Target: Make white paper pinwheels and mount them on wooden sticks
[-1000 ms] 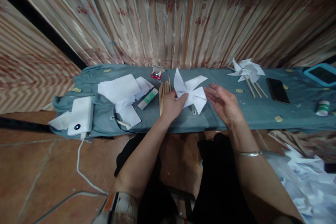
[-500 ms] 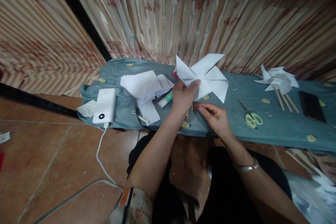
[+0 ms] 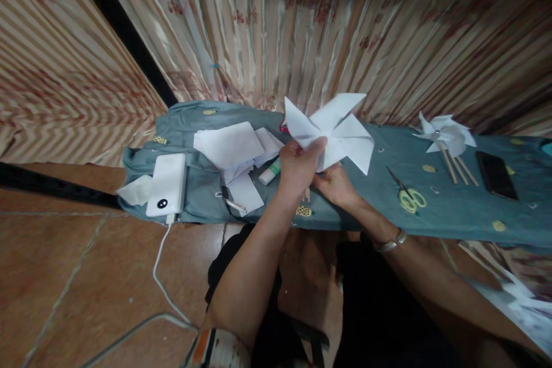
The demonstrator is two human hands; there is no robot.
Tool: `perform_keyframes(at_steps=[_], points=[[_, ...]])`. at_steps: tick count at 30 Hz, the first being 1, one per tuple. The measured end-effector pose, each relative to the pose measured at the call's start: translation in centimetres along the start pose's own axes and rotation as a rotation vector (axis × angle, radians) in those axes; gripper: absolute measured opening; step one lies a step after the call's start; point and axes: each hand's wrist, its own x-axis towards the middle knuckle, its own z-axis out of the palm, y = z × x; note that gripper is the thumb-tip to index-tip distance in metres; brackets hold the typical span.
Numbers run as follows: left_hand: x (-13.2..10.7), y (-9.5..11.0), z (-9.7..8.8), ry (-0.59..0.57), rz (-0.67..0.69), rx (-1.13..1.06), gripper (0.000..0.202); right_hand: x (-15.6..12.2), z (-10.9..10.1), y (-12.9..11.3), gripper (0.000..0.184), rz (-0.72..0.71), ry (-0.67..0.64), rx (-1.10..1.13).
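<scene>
A white paper pinwheel (image 3: 340, 126) with folded blades is raised over the cloth-covered surface. My left hand (image 3: 302, 167) is closed on it, the thumb pressed near its centre. Just below the lower blades, my right hand (image 3: 338, 185) has curled fingers partly hidden behind the paper; what they pinch cannot be made out. Thin wooden sticks (image 3: 307, 194) show between the two hands. A green and white glue stick (image 3: 271, 172) lies left of my left wrist. Behind the pinwheel a small red object (image 3: 283, 126) is mostly covered.
Loose white papers (image 3: 230, 144) and a pen (image 3: 234, 204) lie to the left, beside a white power bank (image 3: 167, 185) with a cable. Rightward are scissors (image 3: 407, 192), finished pinwheels (image 3: 448, 133) on sticks and a dark phone (image 3: 495, 175). A patterned curtain (image 3: 267, 29) hangs behind.
My right hand has moved up and left, its fingers going in under the pinwheel's lower blades. My left hand keeps its hold, and the view has shifted slightly.
</scene>
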Motion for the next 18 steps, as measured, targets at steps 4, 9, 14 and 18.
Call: perform_keyframes(at_steps=[4,9,14,18], points=[[1.4,2.0,-1.9,0.125,0.111,0.000,0.017,1.3,-0.8,1.6,0.024,0.047,0.051,-0.038],[2.5,4.4,-4.5,0.253,0.220,-0.013,0.020,4.4,-2.3,3.9,0.025,0.092,0.103,-0.136],[2.7,5.2,-6.2,0.352,0.289,0.103,0.020,10.2,-3.2,3.3,0.027,0.034,0.129,-0.247],[3.1,5.2,-7.0,0.415,0.339,0.161,0.019,14.6,-2.0,1.3,0.029,-0.081,-0.017,-0.434]])
